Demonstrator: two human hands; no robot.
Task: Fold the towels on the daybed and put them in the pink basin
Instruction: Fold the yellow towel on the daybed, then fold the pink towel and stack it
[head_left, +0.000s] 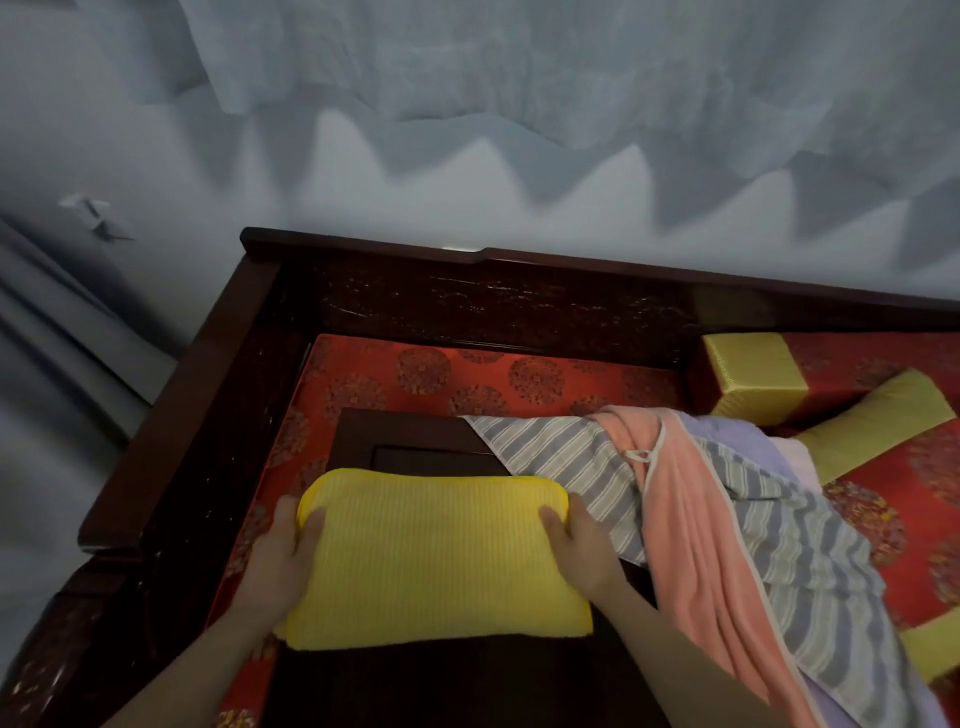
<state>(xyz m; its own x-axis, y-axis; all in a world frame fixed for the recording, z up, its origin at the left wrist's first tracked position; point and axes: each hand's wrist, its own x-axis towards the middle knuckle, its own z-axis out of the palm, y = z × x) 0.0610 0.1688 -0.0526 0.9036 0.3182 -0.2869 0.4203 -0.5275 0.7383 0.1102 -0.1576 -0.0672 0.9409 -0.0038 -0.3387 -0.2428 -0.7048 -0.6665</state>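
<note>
Carved wooden daybed (208, 389) carries a low dark tabletop (405, 436); the ribbed yellow cloth towel (436, 561) lies across its middle. The left hand (291, 540) and right hand (576, 545) each grip a far corner. Recommended: bring both corners level to the near edge.

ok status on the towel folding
Left grip and right grip each pinch a far corner of the yellow towel. Pink towel over striped towel at right, unfolded. Pink basin not in view.

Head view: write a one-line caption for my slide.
Left hand and right hand grip a yellow towel by its ends over a dark table, beside a striped towel and pink towel.
</note>
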